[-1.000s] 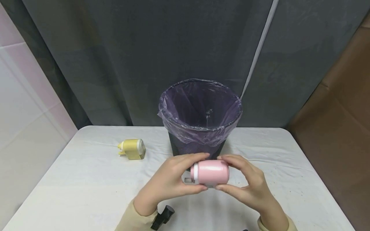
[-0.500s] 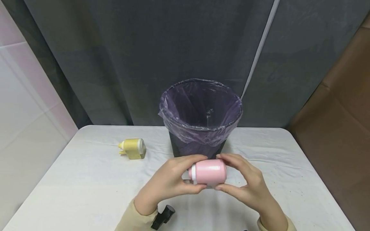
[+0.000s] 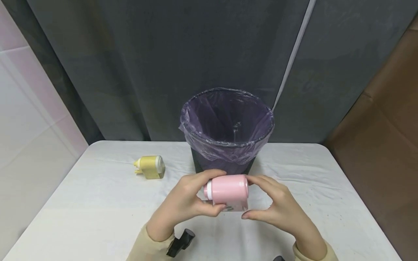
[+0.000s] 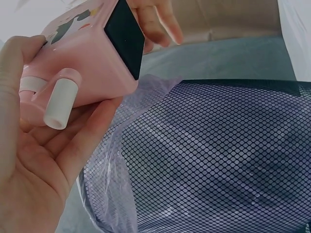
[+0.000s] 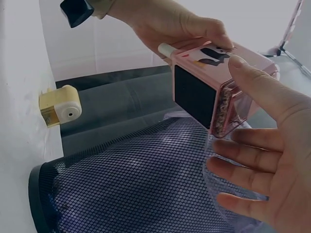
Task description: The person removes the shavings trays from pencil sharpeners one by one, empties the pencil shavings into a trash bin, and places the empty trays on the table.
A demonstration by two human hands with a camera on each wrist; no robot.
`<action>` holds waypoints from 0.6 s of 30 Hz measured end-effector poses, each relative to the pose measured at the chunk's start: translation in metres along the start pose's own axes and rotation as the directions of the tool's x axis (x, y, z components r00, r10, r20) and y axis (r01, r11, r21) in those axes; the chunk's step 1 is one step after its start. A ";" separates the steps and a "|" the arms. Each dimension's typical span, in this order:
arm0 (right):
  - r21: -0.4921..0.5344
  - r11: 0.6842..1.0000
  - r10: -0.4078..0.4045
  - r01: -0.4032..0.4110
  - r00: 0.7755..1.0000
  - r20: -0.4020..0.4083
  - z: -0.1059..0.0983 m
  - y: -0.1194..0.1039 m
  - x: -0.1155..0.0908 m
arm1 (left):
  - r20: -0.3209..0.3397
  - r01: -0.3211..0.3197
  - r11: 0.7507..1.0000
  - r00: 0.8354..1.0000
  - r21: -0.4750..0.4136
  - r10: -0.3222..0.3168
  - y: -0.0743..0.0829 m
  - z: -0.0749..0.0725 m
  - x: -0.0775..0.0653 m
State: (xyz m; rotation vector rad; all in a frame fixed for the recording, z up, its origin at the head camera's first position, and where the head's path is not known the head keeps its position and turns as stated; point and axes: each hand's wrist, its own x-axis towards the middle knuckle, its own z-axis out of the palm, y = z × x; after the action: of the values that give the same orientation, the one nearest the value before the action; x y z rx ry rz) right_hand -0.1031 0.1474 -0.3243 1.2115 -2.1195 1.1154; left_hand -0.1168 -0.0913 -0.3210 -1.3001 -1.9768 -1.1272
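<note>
A pink crank pencil sharpener (image 3: 228, 190) is held on its side above the table, in front of the bin. My left hand (image 3: 184, 199) grips its left end between thumb and fingers. Its white crank handle (image 4: 62, 102) and dark base pad (image 4: 125, 41) face the left wrist camera. In the right wrist view, a see-through drawer (image 5: 224, 110) with shavings inside shows at its end. My right hand (image 3: 277, 204) is spread beside that end, index fingertip at the upper corner and thumb apart from it, fingers loosely extended.
A black mesh bin (image 3: 225, 166) lined with a purple bag (image 3: 228, 152) stands at the back centre of the white table (image 3: 81, 203). To its left lies a yellow pencil sharpener (image 3: 151, 167). A grey curtain (image 3: 196, 47) hangs behind.
The pink sharpener has moved left and slightly up with my left hand, and more of its printed side shows. My right hand's thumb has come off it.
</note>
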 end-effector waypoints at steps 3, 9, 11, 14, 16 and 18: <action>-0.023 1.000 0.002 -0.002 1.000 0.003 0.003 0.010 -0.007 | -0.001 -0.008 1.000 1.000 -0.006 0.008 0.001 0.000 0.001; -0.021 1.000 -0.022 0.022 1.000 0.000 0.005 0.012 -0.007 | 0.006 -0.004 1.000 1.000 -0.003 0.004 0.001 0.000 0.001; -0.020 0.999 -0.027 0.027 1.000 0.001 0.004 0.007 -0.004 | 0.009 -0.004 1.000 1.000 -0.004 0.004 0.001 0.000 0.000; -0.025 0.999 -0.026 0.026 1.000 0.000 0.002 -0.003 0.002 | 0.017 0.001 1.000 1.000 -0.009 -0.001 0.001 0.001 0.000; -0.033 0.999 -0.024 0.024 1.000 0.002 0.000 -0.007 0.005 | 0.020 0.000 1.000 1.000 -0.011 0.000 0.001 0.001 0.000; -0.039 0.999 -0.023 0.024 1.000 0.006 0.000 -0.008 0.006 | 0.028 0.003 1.000 1.000 -0.012 -0.002 0.001 0.001 0.000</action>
State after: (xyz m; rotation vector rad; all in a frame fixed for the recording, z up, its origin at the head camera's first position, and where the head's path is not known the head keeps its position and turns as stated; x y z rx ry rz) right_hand -0.0989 0.1425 -0.3168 1.2201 -2.1157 1.0572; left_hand -0.1160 -0.0899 -0.3211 -1.3267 -1.9955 -1.1291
